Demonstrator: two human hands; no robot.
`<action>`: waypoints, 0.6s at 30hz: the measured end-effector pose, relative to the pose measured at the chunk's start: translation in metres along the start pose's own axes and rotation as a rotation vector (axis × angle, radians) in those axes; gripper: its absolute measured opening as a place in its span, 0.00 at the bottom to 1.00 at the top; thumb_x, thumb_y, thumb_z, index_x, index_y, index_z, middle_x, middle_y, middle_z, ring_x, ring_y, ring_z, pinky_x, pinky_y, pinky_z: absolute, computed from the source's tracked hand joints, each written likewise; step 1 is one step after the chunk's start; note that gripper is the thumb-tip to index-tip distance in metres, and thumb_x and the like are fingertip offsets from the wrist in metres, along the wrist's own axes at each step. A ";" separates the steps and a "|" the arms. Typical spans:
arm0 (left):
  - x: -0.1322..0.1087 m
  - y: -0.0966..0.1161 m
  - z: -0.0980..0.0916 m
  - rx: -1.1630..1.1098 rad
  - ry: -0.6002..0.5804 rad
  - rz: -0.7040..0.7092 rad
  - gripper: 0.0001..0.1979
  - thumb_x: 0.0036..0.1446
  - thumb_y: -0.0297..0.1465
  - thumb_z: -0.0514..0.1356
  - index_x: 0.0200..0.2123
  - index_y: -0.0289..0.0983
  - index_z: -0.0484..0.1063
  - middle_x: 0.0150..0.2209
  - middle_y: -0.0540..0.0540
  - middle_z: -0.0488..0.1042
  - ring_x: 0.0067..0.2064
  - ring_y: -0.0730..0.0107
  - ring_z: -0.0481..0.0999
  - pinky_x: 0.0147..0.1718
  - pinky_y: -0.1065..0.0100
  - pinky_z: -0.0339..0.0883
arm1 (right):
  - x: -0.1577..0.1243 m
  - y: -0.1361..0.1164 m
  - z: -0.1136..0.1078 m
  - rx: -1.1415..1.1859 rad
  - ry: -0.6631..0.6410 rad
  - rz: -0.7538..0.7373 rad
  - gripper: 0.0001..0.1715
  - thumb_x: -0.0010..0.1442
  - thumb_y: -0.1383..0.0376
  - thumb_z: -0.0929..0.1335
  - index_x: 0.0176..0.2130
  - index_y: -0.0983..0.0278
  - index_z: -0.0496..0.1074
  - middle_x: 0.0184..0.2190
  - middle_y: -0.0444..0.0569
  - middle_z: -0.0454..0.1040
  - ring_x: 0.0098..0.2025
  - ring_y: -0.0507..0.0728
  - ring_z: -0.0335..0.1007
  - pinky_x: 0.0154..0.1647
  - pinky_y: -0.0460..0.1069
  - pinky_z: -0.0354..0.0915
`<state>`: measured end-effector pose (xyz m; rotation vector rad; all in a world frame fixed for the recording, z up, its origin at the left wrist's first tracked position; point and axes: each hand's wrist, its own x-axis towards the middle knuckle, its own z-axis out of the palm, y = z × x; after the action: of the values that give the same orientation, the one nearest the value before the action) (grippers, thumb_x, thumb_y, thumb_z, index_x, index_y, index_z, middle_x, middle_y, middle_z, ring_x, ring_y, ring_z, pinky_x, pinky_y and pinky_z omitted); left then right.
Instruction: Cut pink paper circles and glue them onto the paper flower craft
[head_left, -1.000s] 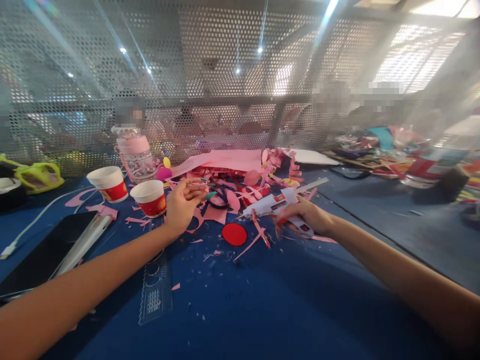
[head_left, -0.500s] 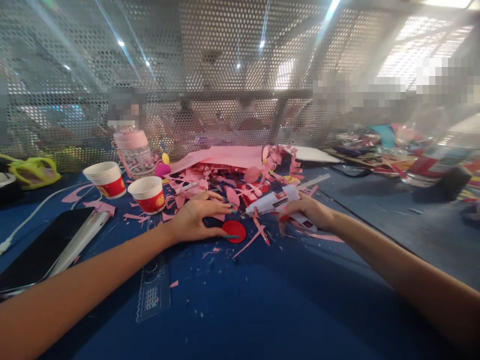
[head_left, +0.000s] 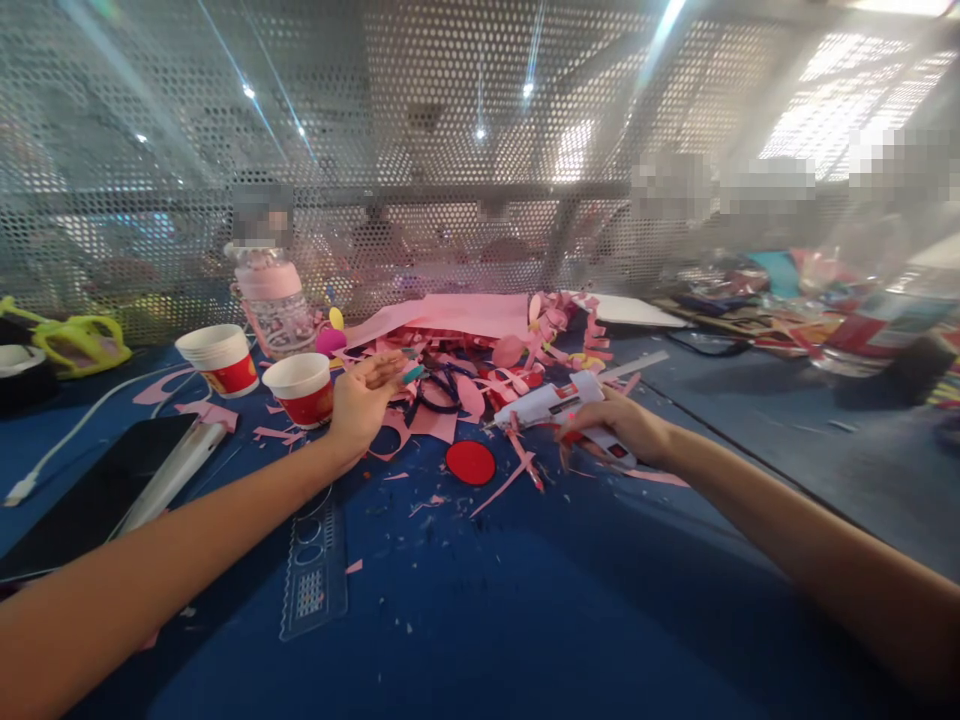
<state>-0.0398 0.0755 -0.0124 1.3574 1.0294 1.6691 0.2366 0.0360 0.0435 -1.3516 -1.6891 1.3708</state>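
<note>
My right hand (head_left: pixel 611 418) is wrapped round the handle of a white glue gun (head_left: pixel 551 402), whose nozzle points left above pink scraps. A red disc (head_left: pixel 471 463) lies flat on the blue table between my hands, touched by neither. My left hand (head_left: pixel 369 395) is raised at the left edge of the pink paper scraps (head_left: pixel 439 422), near dark-handled scissors (head_left: pixel 439 388). Its fingers are bent close together with the thumb near them; whether anything is between the fingertips is too small to tell.
Paper cups (head_left: pixel 300 388), a pink-lidded bottle (head_left: pixel 270 300), a phone (head_left: pixel 94 490) and a cable stand or lie left. A clear stencil ruler (head_left: pixel 315 575) is in front of my left forearm. Behind rises a perforated metal screen (head_left: pixel 450 120); a plastic bottle (head_left: pixel 877 320) is at right.
My left hand has left the red disc and moved left and up toward the scissors and scraps, its fingers drawing together. My right hand with the glue gun has hardly moved.
</note>
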 end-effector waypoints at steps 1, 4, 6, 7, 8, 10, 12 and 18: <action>0.000 0.000 0.000 0.003 -0.002 -0.005 0.19 0.41 0.30 0.66 0.40 0.32 0.72 0.39 0.42 0.77 0.42 0.63 0.77 0.39 0.64 0.74 | 0.000 0.001 0.000 0.003 -0.001 -0.002 0.07 0.36 0.65 0.65 0.13 0.66 0.67 0.05 0.42 0.62 0.06 0.46 0.50 0.05 0.42 0.46; -0.001 0.000 0.001 0.015 -0.012 -0.010 0.19 0.40 0.30 0.66 0.39 0.32 0.73 0.34 0.44 0.78 0.37 0.66 0.78 0.37 0.65 0.74 | 0.001 0.002 -0.001 0.008 -0.019 -0.003 0.07 0.37 0.65 0.65 0.14 0.66 0.68 0.05 0.42 0.62 0.07 0.46 0.51 0.05 0.41 0.47; -0.002 0.001 0.002 0.019 -0.033 -0.013 0.17 0.39 0.30 0.67 0.36 0.33 0.73 0.32 0.45 0.78 0.35 0.67 0.78 0.36 0.65 0.75 | 0.001 0.002 -0.001 0.003 -0.031 -0.006 0.08 0.37 0.65 0.65 0.14 0.66 0.68 0.05 0.42 0.62 0.07 0.46 0.51 0.05 0.41 0.47; -0.003 0.002 0.003 0.022 -0.036 -0.011 0.16 0.38 0.30 0.67 0.35 0.33 0.74 0.31 0.46 0.78 0.34 0.67 0.78 0.35 0.66 0.75 | 0.001 0.001 -0.001 0.001 -0.033 -0.009 0.08 0.37 0.65 0.66 0.14 0.66 0.68 0.05 0.42 0.62 0.07 0.46 0.50 0.05 0.41 0.47; -0.004 0.003 0.003 0.029 -0.031 -0.008 0.15 0.36 0.29 0.68 0.33 0.34 0.74 0.30 0.46 0.78 0.33 0.68 0.78 0.35 0.66 0.75 | 0.000 0.001 -0.002 -0.002 -0.033 -0.011 0.07 0.38 0.65 0.66 0.14 0.66 0.68 0.05 0.42 0.62 0.07 0.46 0.50 0.05 0.42 0.47; -0.006 0.005 0.004 0.052 -0.008 -0.003 0.14 0.35 0.29 0.69 0.30 0.34 0.74 0.29 0.47 0.78 0.32 0.68 0.78 0.34 0.66 0.75 | 0.000 0.000 -0.002 -0.002 -0.034 -0.006 0.06 0.38 0.65 0.66 0.15 0.66 0.68 0.06 0.42 0.62 0.07 0.46 0.50 0.05 0.42 0.47; -0.007 0.006 0.004 0.080 0.017 -0.006 0.13 0.34 0.28 0.69 0.28 0.34 0.73 0.27 0.47 0.78 0.30 0.68 0.78 0.34 0.66 0.75 | -0.001 0.000 -0.002 -0.005 -0.049 0.014 0.06 0.38 0.66 0.65 0.15 0.66 0.67 0.05 0.42 0.62 0.07 0.46 0.51 0.05 0.42 0.47; -0.006 0.005 0.004 0.070 0.017 -0.028 0.18 0.36 0.28 0.68 0.34 0.32 0.73 0.35 0.42 0.78 0.37 0.63 0.78 0.39 0.63 0.74 | 0.001 0.001 0.000 -0.048 -0.051 -0.016 0.06 0.35 0.65 0.66 0.15 0.66 0.66 0.05 0.42 0.61 0.07 0.46 0.50 0.06 0.41 0.46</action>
<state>-0.0352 0.0684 -0.0095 1.3695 1.1209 1.6400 0.2368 0.0366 0.0427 -1.3370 -1.7732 1.3752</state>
